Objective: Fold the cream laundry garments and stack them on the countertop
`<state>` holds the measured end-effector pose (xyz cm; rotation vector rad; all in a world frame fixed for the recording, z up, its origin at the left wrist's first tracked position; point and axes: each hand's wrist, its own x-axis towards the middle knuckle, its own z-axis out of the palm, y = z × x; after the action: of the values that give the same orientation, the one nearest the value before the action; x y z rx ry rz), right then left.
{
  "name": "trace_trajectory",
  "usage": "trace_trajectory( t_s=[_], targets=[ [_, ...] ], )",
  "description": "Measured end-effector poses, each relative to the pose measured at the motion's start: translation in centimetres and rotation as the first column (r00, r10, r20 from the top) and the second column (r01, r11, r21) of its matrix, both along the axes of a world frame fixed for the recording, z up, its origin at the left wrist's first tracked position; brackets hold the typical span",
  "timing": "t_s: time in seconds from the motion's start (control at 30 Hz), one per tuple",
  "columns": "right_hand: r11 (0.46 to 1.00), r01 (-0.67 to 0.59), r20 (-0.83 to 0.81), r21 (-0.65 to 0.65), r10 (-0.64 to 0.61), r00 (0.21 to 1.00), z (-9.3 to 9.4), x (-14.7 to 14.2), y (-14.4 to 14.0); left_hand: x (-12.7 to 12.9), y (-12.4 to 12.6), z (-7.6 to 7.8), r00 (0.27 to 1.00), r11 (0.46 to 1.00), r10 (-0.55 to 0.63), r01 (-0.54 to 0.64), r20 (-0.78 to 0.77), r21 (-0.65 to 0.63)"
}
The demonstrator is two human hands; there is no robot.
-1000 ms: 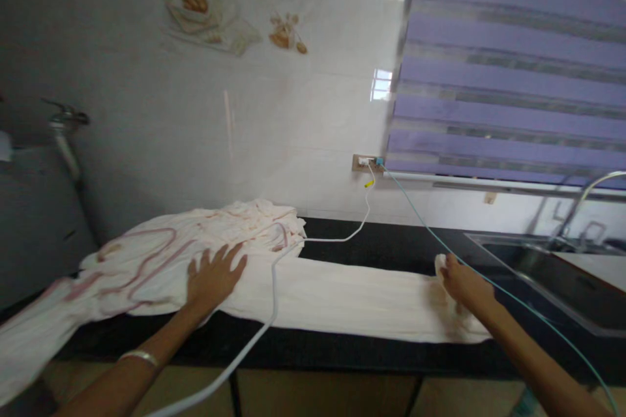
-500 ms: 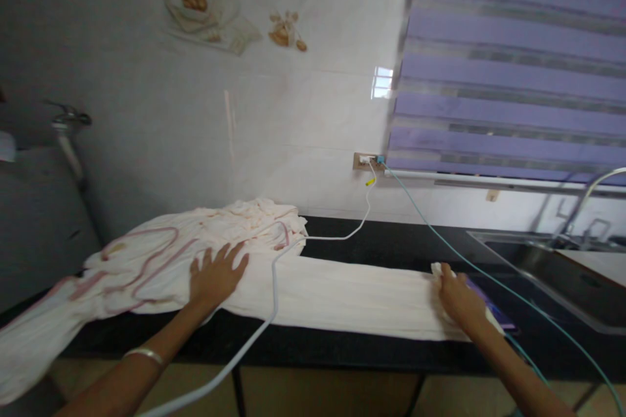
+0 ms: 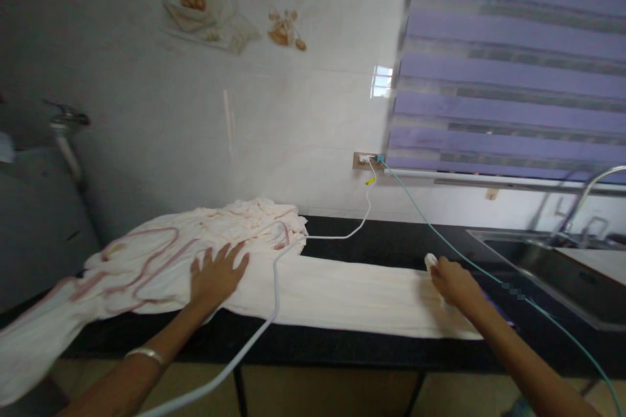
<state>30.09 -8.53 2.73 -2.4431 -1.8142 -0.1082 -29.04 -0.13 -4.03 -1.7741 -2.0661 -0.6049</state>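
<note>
1. Left hand: flat, fingers spread, unmoved, pinning the bunched part of the cream cloth on the black counter.
2. Right hand: closed on cloth's end, drawn leftward vs 1 s ago; end's folding in.

Around our dark bench

We see a wall socket on the far tiled wall, white cable and green cable trailing from it, a striped blind and sink at right, a tap far left.
</note>
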Motion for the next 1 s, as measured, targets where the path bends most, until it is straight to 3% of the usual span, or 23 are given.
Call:
trace_trajectory(
  t_s=[0.17, 0.47, 0.67, 1.0],
  targets=[
    [0.999, -0.016, -0.003, 0.045, 0.016, 1.000, 0.5, -3.0, -0.3, -0.1, 0.1, -0.2, 0.999, 1.000, 0.003, -0.003, -0.052, 0.003],
    [0.997, -0.057, -0.029, 0.048, 0.058, 0.998, -0.7, -8.0, -0.1, 0.0, 0.1, 0.1, 1.000, 0.999, 0.018, -0.018, -0.018, -0.027],
    [0.997, -0.057, -0.052, 0.052, 0.060, 0.997, -1.3, -10.1, 0.5, 0.5, -0.6, 0.9, 1.000, 0.999, 0.016, -0.015, 0.012, -0.042],
    [0.998, -0.057, -0.070, -0.008, 0.056, 0.996, -0.6, -12.3, 0.5, 0.3, -0.3, 0.6, 0.998, 0.999, -0.011, 0.013, 0.061, -0.038]
  ],
)
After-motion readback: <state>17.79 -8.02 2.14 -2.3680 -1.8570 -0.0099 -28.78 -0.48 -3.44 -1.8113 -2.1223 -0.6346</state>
